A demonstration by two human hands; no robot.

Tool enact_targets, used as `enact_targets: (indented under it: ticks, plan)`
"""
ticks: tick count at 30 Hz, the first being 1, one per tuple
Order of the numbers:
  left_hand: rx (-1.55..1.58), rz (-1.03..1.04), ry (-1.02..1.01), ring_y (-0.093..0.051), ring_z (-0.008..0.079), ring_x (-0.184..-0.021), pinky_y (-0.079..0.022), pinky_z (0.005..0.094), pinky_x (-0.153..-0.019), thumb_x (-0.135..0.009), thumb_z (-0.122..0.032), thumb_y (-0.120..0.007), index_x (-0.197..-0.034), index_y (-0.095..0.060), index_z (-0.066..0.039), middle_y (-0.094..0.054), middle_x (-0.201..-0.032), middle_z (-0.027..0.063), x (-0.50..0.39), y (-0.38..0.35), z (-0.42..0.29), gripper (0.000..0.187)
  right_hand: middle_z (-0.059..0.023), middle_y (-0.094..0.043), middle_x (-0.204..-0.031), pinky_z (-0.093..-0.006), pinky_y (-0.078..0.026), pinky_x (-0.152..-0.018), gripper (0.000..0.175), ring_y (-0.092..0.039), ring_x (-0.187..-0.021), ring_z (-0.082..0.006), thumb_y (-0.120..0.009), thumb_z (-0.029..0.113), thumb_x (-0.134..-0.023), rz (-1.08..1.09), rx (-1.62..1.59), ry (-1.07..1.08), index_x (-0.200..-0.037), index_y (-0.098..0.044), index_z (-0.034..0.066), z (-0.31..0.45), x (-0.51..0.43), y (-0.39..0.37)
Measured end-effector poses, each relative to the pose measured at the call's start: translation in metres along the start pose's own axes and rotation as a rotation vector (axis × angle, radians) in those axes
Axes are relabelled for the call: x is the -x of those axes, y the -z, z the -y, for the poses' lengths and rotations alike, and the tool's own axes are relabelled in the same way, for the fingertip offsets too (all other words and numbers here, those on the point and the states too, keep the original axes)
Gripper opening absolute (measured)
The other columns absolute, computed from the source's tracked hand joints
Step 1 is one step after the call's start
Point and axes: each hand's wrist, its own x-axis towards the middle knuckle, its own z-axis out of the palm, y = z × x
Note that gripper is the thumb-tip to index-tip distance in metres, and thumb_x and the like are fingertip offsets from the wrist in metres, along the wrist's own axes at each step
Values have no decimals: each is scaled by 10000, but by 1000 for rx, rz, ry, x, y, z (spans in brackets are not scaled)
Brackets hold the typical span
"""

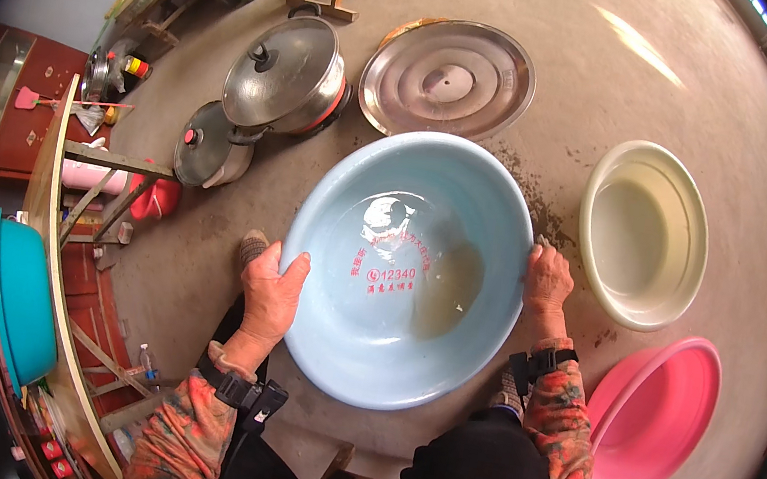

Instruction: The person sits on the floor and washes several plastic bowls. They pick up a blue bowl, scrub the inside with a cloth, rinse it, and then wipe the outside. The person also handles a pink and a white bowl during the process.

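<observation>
A large light-blue plastic basin (pixel 367 355) lies before me, with red writing on its inside bottom. A little murky water (pixel 453 293) has pooled in the right part of it. My left hand (pixel 272 290) grips the basin's left rim, thumb over the edge. On the opposite side, my right hand (pixel 549 276) is closed on the right rim; something small and greyish shows at its fingers, too little to name. Both wrists wear black straps over patterned sleeves.
A cream basin (pixel 684 245) with cloudy liquid and a pink basin (pixel 659 425) stand at right. Beyond the blue basin lies a round metal lid (pixel 449 83). Two lidded pots (pixel 282 71) (pixel 209 145) are at upper left. A teal basin (pixel 21 306) rests on a table at far left.
</observation>
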Motion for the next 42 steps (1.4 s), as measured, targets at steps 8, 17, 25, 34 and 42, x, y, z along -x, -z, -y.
enact_targets:
  ticks: [8,17,25,34,42]
  plan:
    - [73,1,19,-463,94,-626,-447,321,-595,-887,-114,-653,-804,-573,35,-553,-655,20,-3,-4,-6,188,-121,-590,-1070,-394,-579,-782,366,-599,-993,-302,-685,79,-782,158,23,688,-1134,-594,39,71,31,-21]
    - [88,-14,88,-469,88,-636,-452,317,-598,-880,-113,-655,-800,-579,43,-556,-653,18,-5,-4,4,191,-119,-649,-840,-303,-593,-577,132,-680,-723,-169,-567,99,-967,1242,-1122,281,-946,-562,-31,168,60,18]
    - [181,-26,108,-471,75,-641,-440,298,-585,-880,-121,-659,-806,-608,34,-561,-660,12,1,-6,1,179,-182,-498,-1184,-447,-523,-896,477,-547,-1105,-395,-560,7,-824,297,-642,1096,-1294,-484,31,237,46,1]
    - [157,-15,91,-448,80,-631,-429,303,-570,-879,-101,-633,-759,-517,30,-524,-639,23,3,-8,-1,213,-157,-502,-1165,-467,-546,-827,355,-543,-1093,-370,-655,91,-808,381,-105,698,-1136,-535,29,122,8,-45]
    - [95,-25,122,-442,95,-619,-428,324,-571,-874,-101,-632,-760,-523,36,-526,-629,37,1,-7,-1,209,-207,-656,-1097,-453,-551,-834,256,-654,-953,-407,-609,128,-838,844,-273,281,-1074,-626,30,105,36,-40]
